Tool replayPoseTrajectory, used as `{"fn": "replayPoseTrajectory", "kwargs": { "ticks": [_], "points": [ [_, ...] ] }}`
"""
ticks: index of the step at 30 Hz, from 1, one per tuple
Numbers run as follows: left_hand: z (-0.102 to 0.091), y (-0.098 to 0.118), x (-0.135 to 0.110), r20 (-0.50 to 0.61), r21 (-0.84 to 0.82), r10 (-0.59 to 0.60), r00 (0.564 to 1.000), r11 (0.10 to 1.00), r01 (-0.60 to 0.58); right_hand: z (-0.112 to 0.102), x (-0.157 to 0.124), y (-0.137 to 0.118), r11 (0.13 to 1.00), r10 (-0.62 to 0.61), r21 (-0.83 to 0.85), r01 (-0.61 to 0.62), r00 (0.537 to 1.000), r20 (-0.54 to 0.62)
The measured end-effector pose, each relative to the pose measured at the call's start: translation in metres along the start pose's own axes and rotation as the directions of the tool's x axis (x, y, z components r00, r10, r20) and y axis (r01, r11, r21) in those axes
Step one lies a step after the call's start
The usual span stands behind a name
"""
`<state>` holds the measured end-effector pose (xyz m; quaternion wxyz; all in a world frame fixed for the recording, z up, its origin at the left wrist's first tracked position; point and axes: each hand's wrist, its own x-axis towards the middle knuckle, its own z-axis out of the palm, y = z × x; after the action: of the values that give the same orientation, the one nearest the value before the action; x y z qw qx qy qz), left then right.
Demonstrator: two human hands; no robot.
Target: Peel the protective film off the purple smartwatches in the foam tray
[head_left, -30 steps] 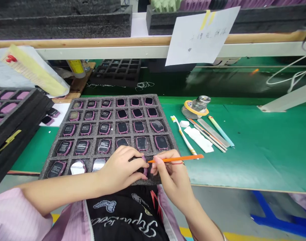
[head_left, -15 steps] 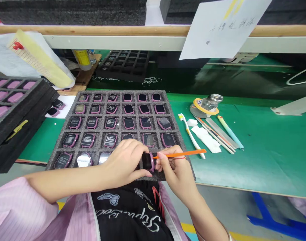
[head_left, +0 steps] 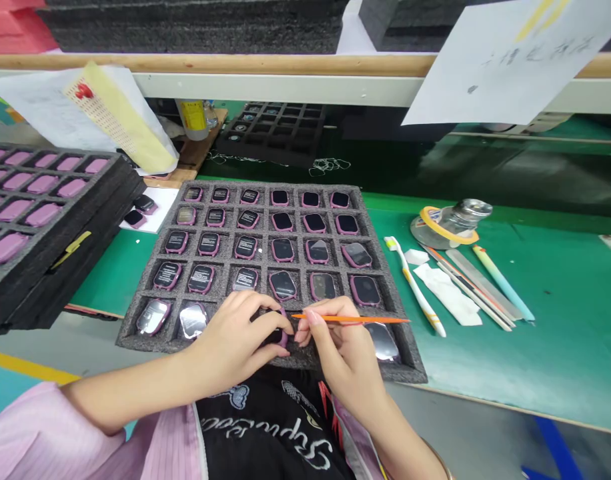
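A dark grey foam tray holds rows of purple-framed smartwatch cases with dark screens. At its front row, my left hand grips one smartwatch case between thumb and fingers; the hand covers most of it. My right hand pinches a thin orange pointed stick, held nearly level. Its tip points left at the purple edge of that case; I cannot tell whether they touch. Right of my right hand, another smartwatch case lies in the front corner compartment, its screen reflecting light.
On the green bench to the right lie a toothbrush, white tissue, several thin sticks and a pale green pen. A metal-topped bottle stands behind them. Stacked foam trays stand left. A shelf crosses above.
My view has shifted, so the bench appears further right. Both hands are further left along the tray's front row. The orange stick has tipped from slanting to nearly level.
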<state>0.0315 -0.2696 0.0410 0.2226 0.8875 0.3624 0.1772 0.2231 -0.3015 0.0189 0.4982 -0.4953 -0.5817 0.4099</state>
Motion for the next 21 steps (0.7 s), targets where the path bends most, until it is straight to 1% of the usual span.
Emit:
{"fn": "replayPoseTrajectory", "kwargs": {
  "ticks": [3,6,10,14,17,19,21],
  "points": [
    [0.005,-0.001,-0.004,-0.049,-0.044,-0.037,0.998,0.998,0.034,0.003,0.006,0.003,1.000,0.023,-0.022,-0.022,0.998,0.052],
    [0.008,-0.002,-0.007,-0.041,-0.075,-0.062,0.997,0.995,0.059,0.002,0.009,0.003,0.998,0.033,-0.047,-0.029,0.996,0.082],
    [0.010,-0.003,-0.007,-0.061,-0.111,-0.084,0.995,0.991,0.076,0.002,0.008,0.003,0.997,0.025,-0.076,-0.018,0.996,0.089],
    [0.008,-0.003,-0.006,-0.066,-0.105,-0.081,0.995,0.992,0.074,0.001,0.008,0.003,0.995,-0.010,-0.099,0.020,0.995,0.102],
    [0.000,-0.005,-0.009,-0.099,-0.043,-0.070,0.993,0.997,0.066,0.000,0.007,0.004,0.993,-0.029,-0.111,0.039,0.995,0.094],
    [-0.007,-0.009,-0.015,-0.112,0.056,-0.077,0.991,0.995,0.084,0.000,0.006,0.004,0.992,-0.038,-0.118,0.049,0.995,0.092],
    [-0.014,-0.013,-0.022,-0.085,0.164,-0.082,0.993,0.982,0.095,0.001,0.006,0.003,0.989,-0.057,-0.131,0.067,0.995,0.081]
  ]
}}
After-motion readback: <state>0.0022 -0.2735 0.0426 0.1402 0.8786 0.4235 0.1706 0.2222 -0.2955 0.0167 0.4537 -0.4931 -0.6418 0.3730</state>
